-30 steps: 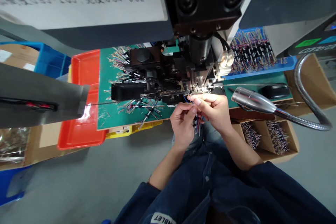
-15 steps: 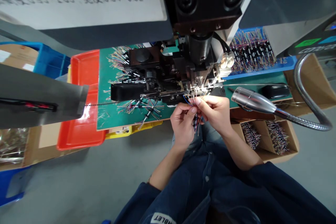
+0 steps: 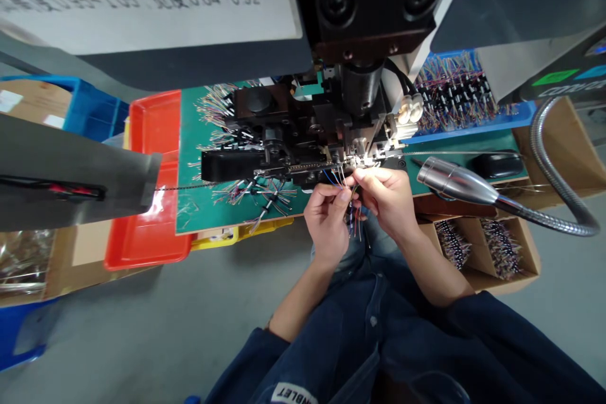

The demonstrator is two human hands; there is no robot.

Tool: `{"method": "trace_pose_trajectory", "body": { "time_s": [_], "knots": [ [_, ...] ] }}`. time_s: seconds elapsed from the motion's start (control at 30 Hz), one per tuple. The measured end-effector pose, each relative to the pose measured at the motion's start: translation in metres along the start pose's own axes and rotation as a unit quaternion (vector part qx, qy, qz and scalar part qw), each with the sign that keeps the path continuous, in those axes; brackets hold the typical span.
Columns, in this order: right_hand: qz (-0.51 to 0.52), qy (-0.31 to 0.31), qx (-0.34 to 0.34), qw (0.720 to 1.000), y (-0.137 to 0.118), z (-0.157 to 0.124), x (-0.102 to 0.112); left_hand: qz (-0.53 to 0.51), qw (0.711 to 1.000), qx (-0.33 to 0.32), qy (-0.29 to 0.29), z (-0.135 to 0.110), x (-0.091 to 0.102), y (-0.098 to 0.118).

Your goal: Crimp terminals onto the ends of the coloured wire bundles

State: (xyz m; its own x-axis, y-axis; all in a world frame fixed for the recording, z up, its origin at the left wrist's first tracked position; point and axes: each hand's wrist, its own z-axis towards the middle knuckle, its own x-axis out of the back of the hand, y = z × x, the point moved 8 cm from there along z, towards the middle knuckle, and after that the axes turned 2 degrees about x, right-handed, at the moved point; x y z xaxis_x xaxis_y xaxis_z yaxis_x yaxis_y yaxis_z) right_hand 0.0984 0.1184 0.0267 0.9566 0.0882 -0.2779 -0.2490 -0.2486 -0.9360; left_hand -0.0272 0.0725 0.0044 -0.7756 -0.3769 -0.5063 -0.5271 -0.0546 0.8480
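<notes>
Just in front of the lit jaws (image 3: 358, 159) of a crimping press, my left hand (image 3: 327, 219) is closed on a bundle of thin wires (image 3: 351, 219). Blue and pale wire ends fan up and left from its fingertips, while the rest of the bundle hangs below between the hands. My right hand (image 3: 391, 201) pinches close beside it, thumb and forefinger right under the jaws. A wire seems to lie in that pinch, though the fingers partly hide it.
More wire bundles (image 3: 269, 197) lie on the green bench top (image 3: 194, 218) left of the press. A blue tray (image 3: 514, 115) of bundles stands behind on the right. A metal gooseneck lamp (image 3: 457, 180) reaches in from the right. A red tray (image 3: 146, 243) and a partitioned cardboard box (image 3: 530, 259) flank the bench.
My left hand has shifted slightly left, and the wire ends above it now lean left. The right hand has moved up a little, nearer the jaws.
</notes>
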Motion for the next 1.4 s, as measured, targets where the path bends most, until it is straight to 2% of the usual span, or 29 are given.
{"method": "trace_pose_trajectory", "body": {
  "time_s": [0.2, 0.43, 0.53, 0.8, 1.13, 1.27, 1.4],
  "knots": [
    [-0.009, -0.005, -0.003, 1.000, -0.001, 0.000, 0.000, 0.007, 1.000, 0.000, -0.001, 0.000, 0.000, 0.000],
    [-0.068, -0.030, 0.040, 0.996, -0.019, -0.002, -0.004, -0.001, 1.000, 0.006, -0.028, -0.001, -0.003, -0.004],
    [-0.062, -0.020, 0.050, 0.997, -0.023, -0.004, -0.005, -0.004, 0.999, 0.016, -0.034, -0.002, -0.003, -0.006],
    [-0.015, 0.009, 0.016, 1.000, -0.002, -0.001, 0.003, -0.009, 0.999, 0.033, -0.011, -0.001, 0.001, -0.008],
    [-0.021, 0.021, 0.028, 0.999, -0.001, 0.002, 0.004, -0.019, 0.999, 0.033, -0.007, 0.001, 0.000, -0.007],
    [-0.032, 0.009, 0.042, 0.999, -0.009, 0.001, 0.003, -0.021, 0.999, 0.040, -0.004, 0.000, 0.001, -0.007],
    [-0.060, -0.028, 0.050, 0.997, -0.020, -0.002, -0.003, -0.025, 0.999, 0.040, -0.012, -0.001, -0.001, -0.009]
  ]
}}
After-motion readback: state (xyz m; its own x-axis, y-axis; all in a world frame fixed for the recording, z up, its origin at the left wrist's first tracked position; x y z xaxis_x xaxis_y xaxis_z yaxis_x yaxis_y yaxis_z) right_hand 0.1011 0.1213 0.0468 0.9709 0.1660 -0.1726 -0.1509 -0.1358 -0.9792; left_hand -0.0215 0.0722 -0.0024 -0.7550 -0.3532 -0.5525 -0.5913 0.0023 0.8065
